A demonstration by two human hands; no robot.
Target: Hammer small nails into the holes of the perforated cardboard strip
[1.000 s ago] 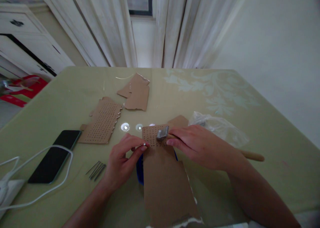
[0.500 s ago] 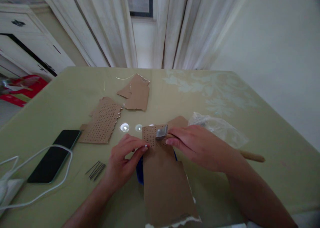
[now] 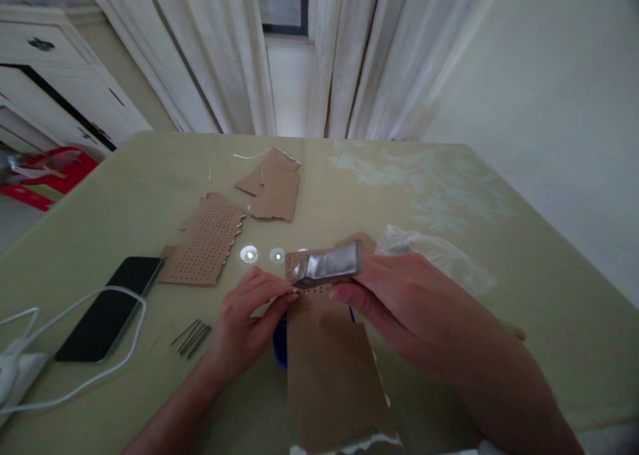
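My right hand (image 3: 399,305) grips a hammer just behind its metal head (image 3: 329,267); the head lies sideways over the perforated top of a long cardboard strip (image 3: 327,368). My left hand (image 3: 247,315) pinches a small nail at the strip's left edge, right under the hammer head. The strip rests on a blue object (image 3: 279,338), mostly hidden beneath it. The wooden handle end (image 3: 519,333) pokes out past my right wrist.
A bunch of nails (image 3: 192,336) lies left of my left hand. A perforated cardboard piece (image 3: 207,245), torn cardboard scraps (image 3: 274,185), a phone (image 3: 110,308), a white cable (image 3: 74,375) and a clear plastic bag (image 3: 439,259) sit on the green table (image 3: 499,195).
The hammer head has turned and swung left, now lying sideways above the nail. My left hand keeps its pinch at the strip's edge.
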